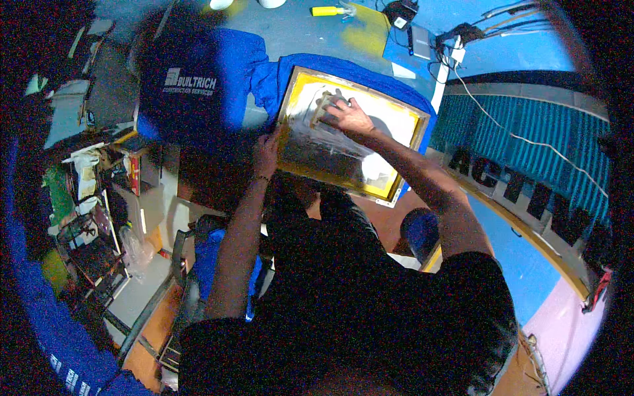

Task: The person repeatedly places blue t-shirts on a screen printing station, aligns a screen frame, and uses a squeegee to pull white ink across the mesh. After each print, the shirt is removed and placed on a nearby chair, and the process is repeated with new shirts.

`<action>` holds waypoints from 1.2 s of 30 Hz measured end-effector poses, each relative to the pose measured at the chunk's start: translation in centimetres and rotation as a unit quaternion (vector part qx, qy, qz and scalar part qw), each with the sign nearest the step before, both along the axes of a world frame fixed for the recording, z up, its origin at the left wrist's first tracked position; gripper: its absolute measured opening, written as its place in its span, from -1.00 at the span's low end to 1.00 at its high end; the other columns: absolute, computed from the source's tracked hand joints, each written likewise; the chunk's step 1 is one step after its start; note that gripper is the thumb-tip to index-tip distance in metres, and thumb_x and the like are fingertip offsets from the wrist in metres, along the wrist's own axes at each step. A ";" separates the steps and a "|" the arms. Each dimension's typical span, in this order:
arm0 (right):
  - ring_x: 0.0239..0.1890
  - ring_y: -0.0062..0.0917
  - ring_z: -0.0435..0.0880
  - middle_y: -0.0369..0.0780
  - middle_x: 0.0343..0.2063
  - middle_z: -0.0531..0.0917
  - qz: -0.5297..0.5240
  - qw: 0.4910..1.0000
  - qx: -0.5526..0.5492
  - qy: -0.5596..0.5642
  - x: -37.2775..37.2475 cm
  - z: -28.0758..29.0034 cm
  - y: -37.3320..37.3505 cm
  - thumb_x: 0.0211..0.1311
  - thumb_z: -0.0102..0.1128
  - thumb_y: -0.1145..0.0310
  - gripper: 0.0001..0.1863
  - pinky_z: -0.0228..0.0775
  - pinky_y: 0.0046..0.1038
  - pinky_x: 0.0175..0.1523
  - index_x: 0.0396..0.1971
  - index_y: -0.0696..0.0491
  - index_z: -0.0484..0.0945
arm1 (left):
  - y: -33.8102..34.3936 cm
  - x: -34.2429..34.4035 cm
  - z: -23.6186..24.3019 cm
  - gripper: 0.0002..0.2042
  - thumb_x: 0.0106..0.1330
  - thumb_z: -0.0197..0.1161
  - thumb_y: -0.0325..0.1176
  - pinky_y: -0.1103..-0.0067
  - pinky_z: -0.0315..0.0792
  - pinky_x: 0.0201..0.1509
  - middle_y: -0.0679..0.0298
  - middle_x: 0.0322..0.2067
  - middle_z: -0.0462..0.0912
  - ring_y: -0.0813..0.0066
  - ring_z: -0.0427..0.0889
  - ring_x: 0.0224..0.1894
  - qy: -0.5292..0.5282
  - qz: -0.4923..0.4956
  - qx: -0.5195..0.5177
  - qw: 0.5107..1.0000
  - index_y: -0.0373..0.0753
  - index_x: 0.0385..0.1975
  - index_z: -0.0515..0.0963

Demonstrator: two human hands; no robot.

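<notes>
A rectangular screen-printing frame point(350, 188) lies tilted on blue cloth at the table's near edge, with yellow borders and a pale, shiny mesh. Along its left side, my left hand point(265, 157) grips the frame's edge, fingers partly in shadow. My right hand point(350, 119) rests over the upper left part of the mesh, its fingers bent around a small, narrow tan piece point(320, 111) whose kind I cannot make out. Bright glare and whitish smears cover the mesh around that hand.
Dark blue printed fabric point(191, 86) lies left of the frame. A yellow-handled tool point(325, 11) sits at the table's far side. Cables and a grey box point(419, 41) are at the far right. A white cord point(492, 112) hangs across the teal panel. Cluttered shelves stand left.
</notes>
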State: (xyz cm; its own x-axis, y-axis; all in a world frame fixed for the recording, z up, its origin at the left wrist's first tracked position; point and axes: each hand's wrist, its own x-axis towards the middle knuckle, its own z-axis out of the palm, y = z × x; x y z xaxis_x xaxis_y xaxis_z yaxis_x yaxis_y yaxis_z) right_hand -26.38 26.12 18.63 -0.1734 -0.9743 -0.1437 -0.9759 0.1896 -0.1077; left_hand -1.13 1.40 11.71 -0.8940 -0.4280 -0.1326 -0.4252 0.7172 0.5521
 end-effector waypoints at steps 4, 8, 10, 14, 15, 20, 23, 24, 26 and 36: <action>0.33 -0.31 0.42 -0.34 0.22 0.52 0.005 1.000 -0.019 0.023 0.3 2.4 -0.4 0.30 0.14 0.24 -0.56 0.37 0.11 0.25 0.18 -0.37 0.60 | 0.3 -0.2 0.9 -0.43 0.49 0.16 -0.38 0.15 0.52 0.15 -0.02 0.04 0.55 -0.07 0.58 0.03 0.038 -0.001 0.017 0.999 0.34 0.46 0.37; 0.33 -0.37 0.40 -0.41 0.22 0.52 0.008 0.998 0.042 0.036 0.3 5.2 -0.4 0.27 0.12 0.29 -0.49 0.45 -0.09 0.17 0.21 -0.44 0.61 | 0.4 0.3 0.3 -0.38 0.47 0.14 -0.44 0.12 0.51 0.15 -0.06 0.02 0.54 -0.11 0.57 0.03 0.058 0.002 -0.031 0.998 0.36 0.48 0.34; 0.28 -0.47 0.43 -0.45 0.13 0.57 0.013 0.997 0.041 0.057 0.2 6.0 -1.5 0.27 0.08 0.29 -0.50 0.48 -0.17 0.13 0.18 -0.46 0.63 | 0.4 0.5 -0.8 -0.36 0.46 0.12 -0.45 0.13 0.52 0.14 -0.06 0.00 0.55 -0.12 0.57 0.01 0.033 -0.001 -0.033 0.999 0.38 0.49 0.31; 0.25 -0.49 0.44 -0.44 0.07 0.56 0.081 0.992 -0.067 0.073 0.0 5.3 -4.2 0.29 0.02 0.31 -0.54 0.42 -0.22 0.18 0.14 -0.43 0.63 | -0.1 0.1 -3.0 -0.32 0.45 0.11 -0.47 0.17 0.53 0.10 -0.08 -0.05 0.55 -0.12 0.57 -0.03 0.051 -0.026 -0.065 0.996 0.43 0.49 0.29; 0.28 -0.49 0.42 -0.46 0.10 0.55 0.098 0.990 -0.031 0.095 -0.1 4.7 -4.6 0.31 0.01 0.30 -0.56 0.37 -0.23 0.23 0.12 -0.44 0.61 | -0.2 0.0 -3.3 -0.33 0.45 0.13 -0.48 0.18 0.53 0.10 -0.08 -0.04 0.55 -0.12 0.57 -0.02 0.044 -0.020 -0.053 0.997 0.42 0.49 0.30; 0.47 -0.49 0.28 -0.52 0.30 0.47 0.098 0.993 -0.014 0.068 -1.0 2.4 -1.2 0.35 -0.03 0.22 -0.59 0.16 0.02 0.47 0.09 -0.55 0.60 | -0.3 -0.2 -2.0 -0.40 0.43 0.20 -0.48 0.25 0.53 0.12 -0.07 -0.03 0.59 -0.07 0.59 0.02 0.075 -0.002 0.019 0.997 0.28 0.43 0.43; 0.52 -0.53 0.22 -0.52 0.34 0.45 0.078 0.970 0.005 0.232 -1.3 2.5 4.4 0.34 -0.02 0.22 -0.56 0.12 -0.02 0.49 0.13 -0.58 0.57 | -0.1 -0.2 -0.9 -0.47 0.43 0.25 -0.43 0.27 0.53 0.12 -0.02 -0.07 0.64 -0.01 0.60 0.03 0.150 -0.014 0.012 0.989 0.16 0.39 0.49; 0.52 -0.56 0.22 -0.51 0.33 0.46 0.053 0.994 0.029 0.093 -1.4 2.8 6.8 0.32 0.00 0.23 -0.50 0.11 -0.07 0.50 0.20 -0.59 0.52 | -0.1 -0.2 -0.6 -0.48 0.44 0.24 -0.42 0.28 0.52 0.13 -0.01 -0.10 0.64 0.01 0.60 0.03 0.141 -0.011 0.016 0.990 0.14 0.39 0.50; 0.53 -0.56 0.21 -0.50 0.35 0.44 0.027 0.995 0.026 0.091 -1.3 3.3 11.5 0.30 0.01 0.26 -0.46 0.13 -0.08 0.49 0.24 -0.59 0.50 | -0.2 -0.3 -0.4 -0.51 0.46 0.22 -0.39 0.29 0.51 0.14 0.02 -0.14 0.66 0.05 0.60 0.02 0.143 -0.017 0.023 0.989 0.12 0.38 0.51; 0.63 -0.39 0.03 -0.42 0.56 0.19 -0.087 0.989 0.122 -0.021 1.7 6.7 25.2 0.38 -0.02 0.43 -0.33 0.05 0.25 0.51 0.44 -0.46 0.36 | 1.2 -2.2 0.2 -0.80 0.46 0.28 -0.13 0.39 0.39 -0.19 0.36 -0.34 0.58 0.42 0.46 -0.29 0.225 0.188 0.402 0.868 -0.11 -0.17 0.65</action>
